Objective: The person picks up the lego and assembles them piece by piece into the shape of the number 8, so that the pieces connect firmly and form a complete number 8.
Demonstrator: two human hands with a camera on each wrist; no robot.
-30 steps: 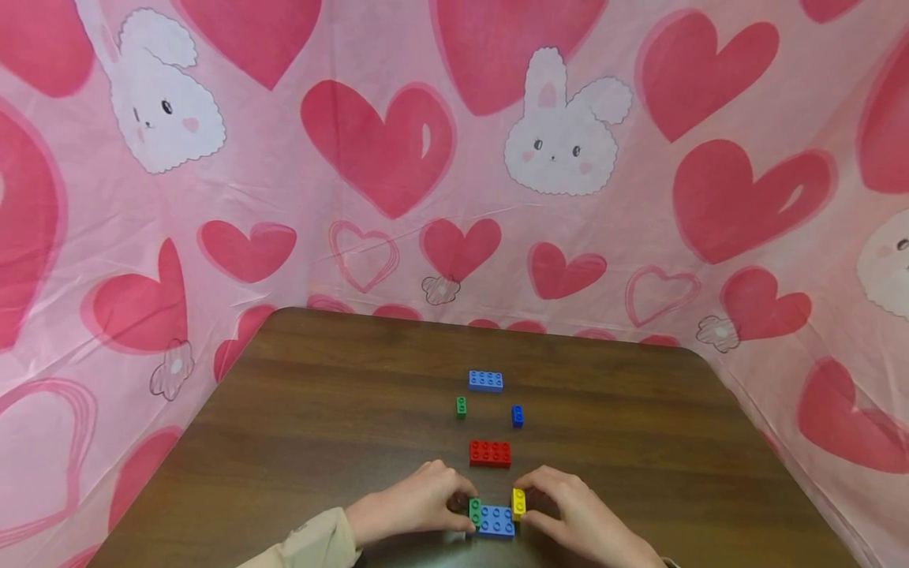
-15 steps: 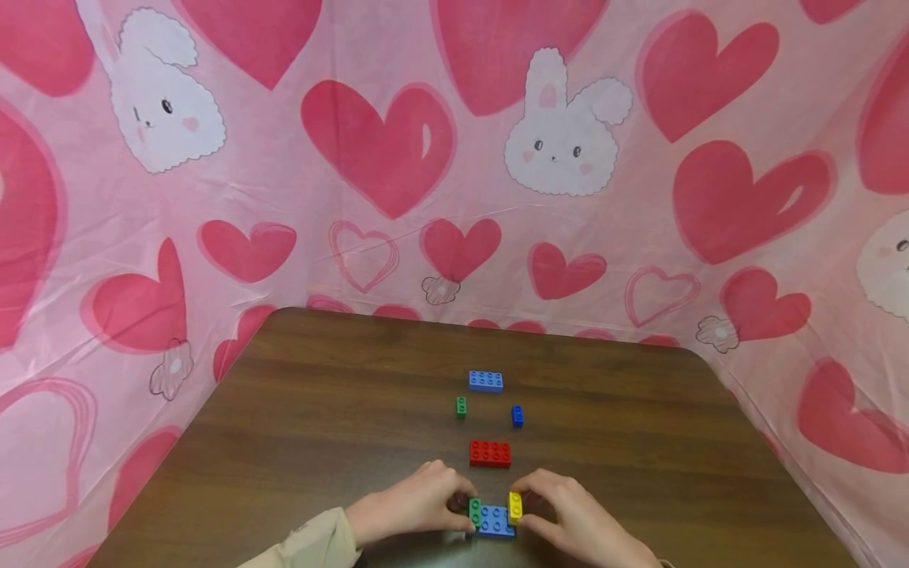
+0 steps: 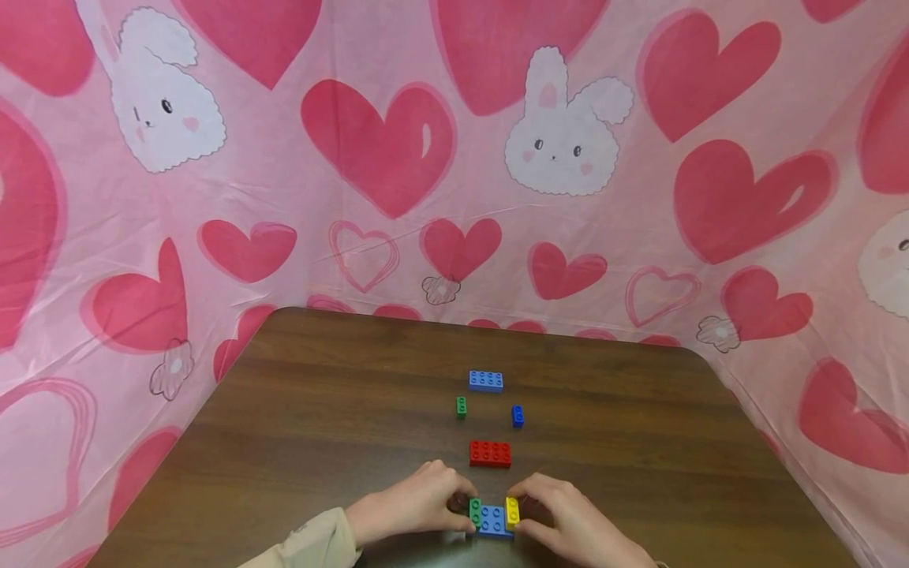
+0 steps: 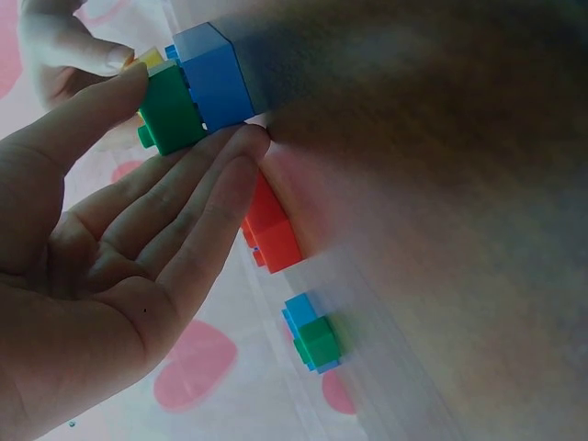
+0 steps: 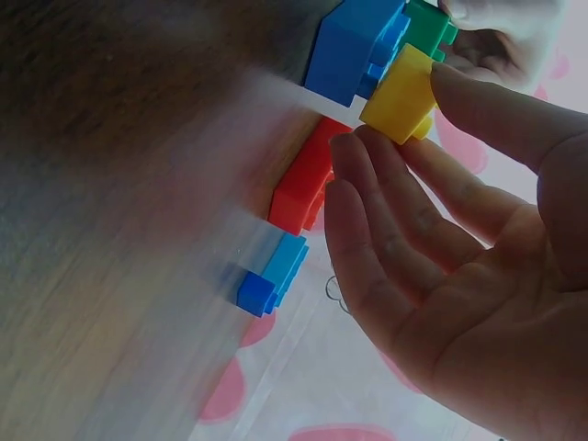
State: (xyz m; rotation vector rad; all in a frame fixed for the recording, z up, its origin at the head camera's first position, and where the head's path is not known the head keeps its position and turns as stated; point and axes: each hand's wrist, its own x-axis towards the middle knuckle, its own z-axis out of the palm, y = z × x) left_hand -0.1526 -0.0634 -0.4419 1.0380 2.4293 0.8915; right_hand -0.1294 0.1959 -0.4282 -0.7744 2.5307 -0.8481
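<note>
A light blue building brick lies near the table's front edge. On its left end sits a small green brick, pinched between thumb and fingers of my left hand. My right hand pinches a small yellow brick over the blue brick's right end. In the right wrist view the yellow brick is a little tilted, and blue studs show beside its lower edge. The two middle columns of studs stay uncovered between the green and yellow bricks.
Just beyond the hands lies a red brick. Farther back are a small green brick, a small dark blue brick and another light blue brick. A pink cloth with hearts hangs behind the brown table.
My right hand has brought the yellow brick left and down, from beside the blue brick's right edge to over its right end. My left hand stays at the green brick.
</note>
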